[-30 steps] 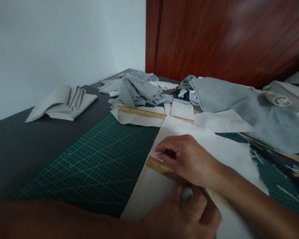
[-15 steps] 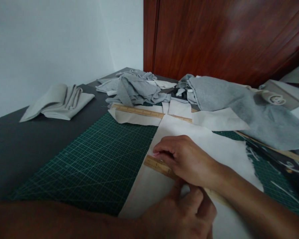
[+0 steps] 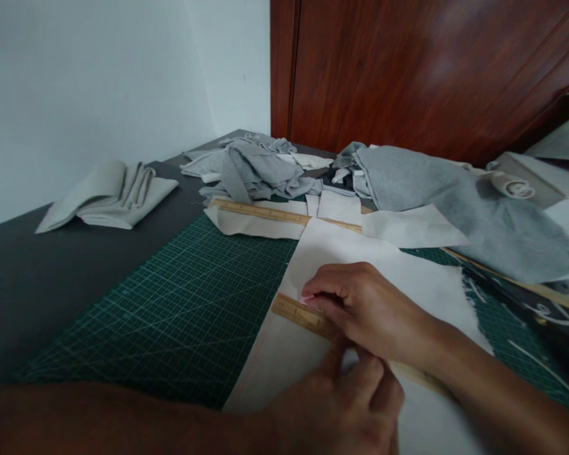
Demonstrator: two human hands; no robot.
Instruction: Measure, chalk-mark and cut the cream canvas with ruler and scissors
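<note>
Right hand (image 3: 367, 306) pinches pink chip (image 3: 306, 299) beside ruler (image 3: 298, 312); left hand (image 3: 344, 398) curled near it, can't tell if pinching. Uneven pressure could skid ruler, rucking cloth (image 3: 422, 284).

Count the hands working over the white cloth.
2. The right hand pinches something small and pink beside the wooden ruler; the left hand is nearer the camera, by the ruler. No others show.

One camera sits on the person's head — it looks forward and down, white cloth (image 3: 308, 355) near at five o'clock, brown wood panel (image 3: 389, 63) far at one o'clock.
</note>
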